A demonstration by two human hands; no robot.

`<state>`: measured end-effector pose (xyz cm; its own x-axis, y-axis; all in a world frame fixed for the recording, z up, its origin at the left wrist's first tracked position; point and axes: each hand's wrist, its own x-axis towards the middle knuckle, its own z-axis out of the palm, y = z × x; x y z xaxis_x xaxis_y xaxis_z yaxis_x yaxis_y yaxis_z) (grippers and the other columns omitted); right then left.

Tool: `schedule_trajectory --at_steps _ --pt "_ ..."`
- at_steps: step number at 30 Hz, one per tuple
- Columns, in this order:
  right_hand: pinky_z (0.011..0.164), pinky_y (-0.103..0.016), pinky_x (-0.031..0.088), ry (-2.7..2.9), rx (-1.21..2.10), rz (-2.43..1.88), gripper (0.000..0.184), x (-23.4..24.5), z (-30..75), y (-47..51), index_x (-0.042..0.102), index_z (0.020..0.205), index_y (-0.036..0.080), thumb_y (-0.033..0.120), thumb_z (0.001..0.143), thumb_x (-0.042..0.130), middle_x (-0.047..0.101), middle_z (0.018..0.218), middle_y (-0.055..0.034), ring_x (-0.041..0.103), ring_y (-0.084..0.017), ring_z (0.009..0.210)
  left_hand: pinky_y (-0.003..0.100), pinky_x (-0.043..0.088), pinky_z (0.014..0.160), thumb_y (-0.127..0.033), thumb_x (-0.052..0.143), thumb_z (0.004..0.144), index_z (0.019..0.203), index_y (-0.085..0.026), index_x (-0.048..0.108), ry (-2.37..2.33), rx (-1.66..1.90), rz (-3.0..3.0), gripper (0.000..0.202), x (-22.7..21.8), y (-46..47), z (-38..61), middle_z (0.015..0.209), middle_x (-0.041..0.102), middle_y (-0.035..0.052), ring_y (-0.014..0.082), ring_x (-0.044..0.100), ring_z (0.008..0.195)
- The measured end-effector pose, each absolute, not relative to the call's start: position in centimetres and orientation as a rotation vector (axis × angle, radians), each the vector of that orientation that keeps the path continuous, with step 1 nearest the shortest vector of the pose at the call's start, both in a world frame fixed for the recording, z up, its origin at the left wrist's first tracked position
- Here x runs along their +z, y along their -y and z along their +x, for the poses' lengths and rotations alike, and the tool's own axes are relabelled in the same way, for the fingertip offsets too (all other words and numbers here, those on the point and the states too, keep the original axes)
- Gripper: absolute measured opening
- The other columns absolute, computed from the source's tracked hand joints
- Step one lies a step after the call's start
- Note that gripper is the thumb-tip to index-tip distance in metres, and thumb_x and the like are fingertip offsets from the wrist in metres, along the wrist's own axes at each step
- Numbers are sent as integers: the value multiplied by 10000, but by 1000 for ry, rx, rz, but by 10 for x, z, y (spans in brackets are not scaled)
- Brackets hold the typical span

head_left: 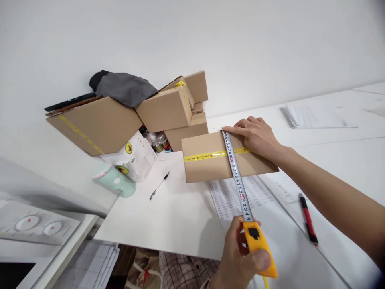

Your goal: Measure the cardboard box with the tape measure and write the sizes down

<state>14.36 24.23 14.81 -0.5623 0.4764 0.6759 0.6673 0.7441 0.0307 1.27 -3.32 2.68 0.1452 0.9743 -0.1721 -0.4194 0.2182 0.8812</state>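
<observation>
A taped cardboard box (207, 170) is at the table's middle, with yellow printed tape along its top. Across that face lies the pulled-out steel blade of a tape measure (261, 245), its end at the box's far edge. My left hand (237, 257) is closed around the yellow case, thumb on top, in front of the box. My right hand (260, 136) grips the far right part of the box, its index finger stretched to the blade's end. Its other fingertips are partly hidden behind the edge. Printed sheets (222, 196) lie partly under the box.
Stacked cardboard boxes (164, 110) with a grey cloth (123, 86) stand at the back left. A mint-green tumbler (116, 182) leans near a white avocado-print carton (140, 156). A pen (159, 186), a red-black marker (309, 220) and a paper stack (315, 116) lie on the table.
</observation>
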Motion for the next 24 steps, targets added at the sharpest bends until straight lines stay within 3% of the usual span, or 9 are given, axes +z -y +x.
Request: schedule_trajectory --at_steps 6,12,18,24 --pt "784 -420 334 2258 -380 -857 546 146 144 -242 703 1354 360 129 965 396 731 1094 -97 511 -276 897 343 522 789 -616 915 582 1212 -183 605 -1005 1110 860 825 20 38 16 1220 660 131 199 623 874" --pt "787 -417 317 2235 -367 -862 511 144 143 -240 705 1350 362 156 980 419 719 1063 -97 496 -268 890 430 541 900 -539 926 644 1570 -238 317 -1052 1200 837 1149 29 20 10 1309 631 157 279 647 1038" --pt "784 -419 331 2199 -375 -870 529 143 142 -237 695 1354 407 143 988 418 721 1034 -81 500 -270 890 403 518 894 -560 878 725 1529 -285 385 -998 1291 929 983 58 -11 8 1191 654 97 252 641 1019" --pt "795 -424 328 2204 -374 -883 497 141 141 -239 697 1352 411 164 980 479 718 1059 -82 503 -273 898 424 519 900 -563 871 731 1482 -280 413 -975 1304 941 923 60 -16 10 1178 668 95 243 657 976"
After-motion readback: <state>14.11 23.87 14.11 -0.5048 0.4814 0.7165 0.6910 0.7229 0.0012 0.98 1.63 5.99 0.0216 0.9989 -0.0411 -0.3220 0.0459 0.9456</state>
